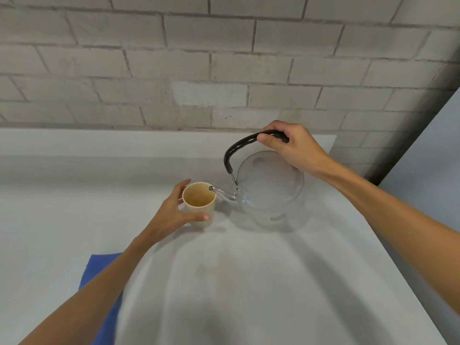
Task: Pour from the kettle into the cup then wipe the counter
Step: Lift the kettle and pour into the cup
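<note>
A clear glass kettle [270, 190] with a black arched handle is tilted to the left, its metal spout tip over the rim of a beige cup [200, 210]. My right hand [291, 145] grips the top of the black handle. My left hand [174, 212] wraps around the cup's left side, thumb across its front, holding it on the grey counter [249, 282]. The cup's inside looks pale brown; I cannot tell whether liquid flows from the spout. A blue cloth [99, 272] lies on the counter near me, partly hidden under my left forearm.
A grey brick wall [199, 70] rises behind the counter. The counter's right edge runs diagonally from behind the kettle to the lower right, with a dark gap and a pale surface [433, 158] beyond it.
</note>
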### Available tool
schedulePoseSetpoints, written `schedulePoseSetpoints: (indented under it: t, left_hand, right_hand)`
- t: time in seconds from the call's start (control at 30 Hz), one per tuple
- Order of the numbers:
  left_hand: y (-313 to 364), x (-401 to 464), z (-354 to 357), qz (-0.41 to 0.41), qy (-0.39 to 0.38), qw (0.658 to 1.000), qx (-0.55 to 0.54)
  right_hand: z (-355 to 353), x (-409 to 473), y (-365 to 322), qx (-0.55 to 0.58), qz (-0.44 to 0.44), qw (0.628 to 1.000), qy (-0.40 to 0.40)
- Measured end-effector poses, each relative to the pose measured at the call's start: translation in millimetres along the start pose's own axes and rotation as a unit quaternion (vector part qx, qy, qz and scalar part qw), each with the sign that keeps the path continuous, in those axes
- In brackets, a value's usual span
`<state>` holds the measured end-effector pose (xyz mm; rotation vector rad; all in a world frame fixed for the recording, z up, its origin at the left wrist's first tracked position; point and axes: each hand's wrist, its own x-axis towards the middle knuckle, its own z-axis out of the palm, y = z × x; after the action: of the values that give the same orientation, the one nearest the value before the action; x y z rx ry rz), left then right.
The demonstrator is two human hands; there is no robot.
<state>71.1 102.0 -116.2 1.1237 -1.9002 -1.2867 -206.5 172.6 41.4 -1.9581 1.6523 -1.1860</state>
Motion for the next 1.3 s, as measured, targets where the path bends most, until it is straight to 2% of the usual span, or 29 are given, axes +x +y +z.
schedulePoseSetpoints:
  t: [1.3]
  left_hand:
    - [-12.0, 0.6, 9.1, 0.011, 0.009, 1.0, -0.026]
  right_hand:
    - [-25.4, 3.6, -22.8, -0.084, -0.025, 0.996, -0.015]
